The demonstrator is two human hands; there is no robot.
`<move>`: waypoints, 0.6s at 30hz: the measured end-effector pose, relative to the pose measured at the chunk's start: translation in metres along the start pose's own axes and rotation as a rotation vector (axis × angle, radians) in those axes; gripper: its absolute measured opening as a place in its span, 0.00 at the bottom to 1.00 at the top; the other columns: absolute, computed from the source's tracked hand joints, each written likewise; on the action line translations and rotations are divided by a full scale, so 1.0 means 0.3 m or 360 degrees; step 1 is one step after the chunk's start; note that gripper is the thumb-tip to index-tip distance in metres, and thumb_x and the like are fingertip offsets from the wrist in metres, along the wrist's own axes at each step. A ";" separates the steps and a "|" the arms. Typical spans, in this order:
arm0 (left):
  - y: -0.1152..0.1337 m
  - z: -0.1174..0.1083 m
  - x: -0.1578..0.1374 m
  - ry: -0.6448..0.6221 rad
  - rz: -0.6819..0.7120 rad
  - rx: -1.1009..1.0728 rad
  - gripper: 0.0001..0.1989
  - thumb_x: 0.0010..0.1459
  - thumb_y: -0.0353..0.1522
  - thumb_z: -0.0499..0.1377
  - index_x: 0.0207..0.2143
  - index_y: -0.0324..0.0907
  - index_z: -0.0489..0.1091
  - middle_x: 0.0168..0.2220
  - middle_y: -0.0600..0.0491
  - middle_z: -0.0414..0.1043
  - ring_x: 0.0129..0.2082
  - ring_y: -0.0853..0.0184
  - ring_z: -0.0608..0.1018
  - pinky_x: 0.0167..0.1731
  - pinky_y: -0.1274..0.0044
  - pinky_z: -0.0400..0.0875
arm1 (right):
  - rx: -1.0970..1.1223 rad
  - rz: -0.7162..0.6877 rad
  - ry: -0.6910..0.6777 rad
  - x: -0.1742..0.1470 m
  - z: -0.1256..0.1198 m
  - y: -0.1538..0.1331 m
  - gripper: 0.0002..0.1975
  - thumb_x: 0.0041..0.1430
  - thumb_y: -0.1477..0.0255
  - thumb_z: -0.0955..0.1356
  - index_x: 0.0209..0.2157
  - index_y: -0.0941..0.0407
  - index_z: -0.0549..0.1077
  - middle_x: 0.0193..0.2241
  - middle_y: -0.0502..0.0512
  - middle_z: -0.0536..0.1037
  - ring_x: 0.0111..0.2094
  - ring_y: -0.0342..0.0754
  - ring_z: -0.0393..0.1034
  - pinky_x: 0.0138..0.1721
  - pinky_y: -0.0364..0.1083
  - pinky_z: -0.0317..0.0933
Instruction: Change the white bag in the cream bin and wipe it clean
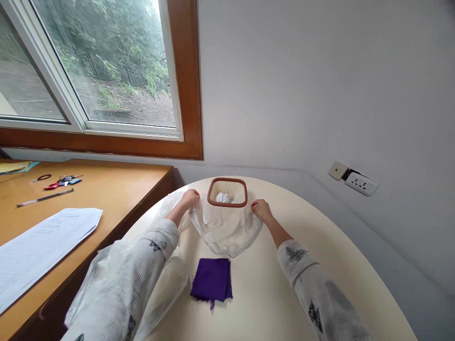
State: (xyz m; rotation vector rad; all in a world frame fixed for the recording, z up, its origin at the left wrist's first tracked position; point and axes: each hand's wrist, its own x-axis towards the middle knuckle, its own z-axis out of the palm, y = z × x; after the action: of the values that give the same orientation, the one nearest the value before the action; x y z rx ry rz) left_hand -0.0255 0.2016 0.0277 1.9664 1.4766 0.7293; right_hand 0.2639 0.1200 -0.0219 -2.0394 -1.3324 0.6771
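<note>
A small trash bin point(227, 204) with a brown rim stands toward the far side of the round table, with crumpled white scraps point(223, 197) inside. A translucent white plastic bag point(231, 234) spreads in front of the bin. My left hand point(192, 196) pinches the bag's edge to the left of the bin. On the right side, my right hand point(261, 209) is closed on the bag's other edge. A folded purple cloth point(212, 279) lies nearer to me. More clear plastic point(167, 289) lies beside and under my left forearm.
The cream round table point(277, 293) meets the wall at the back. On the wooden desk point(106, 182) at left are papers point(50, 241), a pen point(45, 198) and keys point(66, 180). A wall socket point(361, 183) is at right.
</note>
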 end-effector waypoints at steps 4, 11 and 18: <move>0.039 0.007 -0.031 -0.0005 0.0164 0.0340 0.16 0.59 0.34 0.54 0.48 0.38 0.64 0.52 0.44 0.63 0.50 0.59 0.69 0.48 0.63 0.65 | -0.0246 -0.0202 0.0157 -0.055 -0.008 -0.006 0.13 0.58 0.71 0.63 0.45 0.59 0.68 0.41 0.58 0.73 0.42 0.49 0.68 0.43 0.50 0.62; 0.059 -0.051 -0.345 -0.0055 0.0491 0.0678 0.24 0.56 0.32 0.52 0.54 0.31 0.59 0.61 0.36 0.50 0.62 0.50 0.52 0.58 0.58 0.46 | -0.0527 -0.0571 0.0329 -0.292 -0.080 0.089 0.23 0.56 0.77 0.58 0.54 0.56 0.62 0.54 0.62 0.64 0.56 0.53 0.56 0.53 0.54 0.50; 0.051 -0.031 -0.895 -0.0053 0.0969 0.0818 0.22 0.61 0.36 0.48 0.57 0.46 0.56 0.59 0.50 0.58 0.58 0.59 0.63 0.54 0.66 0.62 | -0.0779 -0.0762 0.0244 -0.702 -0.127 0.191 0.22 0.61 0.70 0.55 0.57 0.53 0.59 0.58 0.58 0.61 0.58 0.50 0.55 0.55 0.55 0.50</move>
State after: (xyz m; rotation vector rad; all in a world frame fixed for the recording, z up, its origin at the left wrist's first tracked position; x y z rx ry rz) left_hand -0.0871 -0.0604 0.0217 2.8679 1.1087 0.5800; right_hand 0.2488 -0.1009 -0.0181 -1.9484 -1.9345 -0.0256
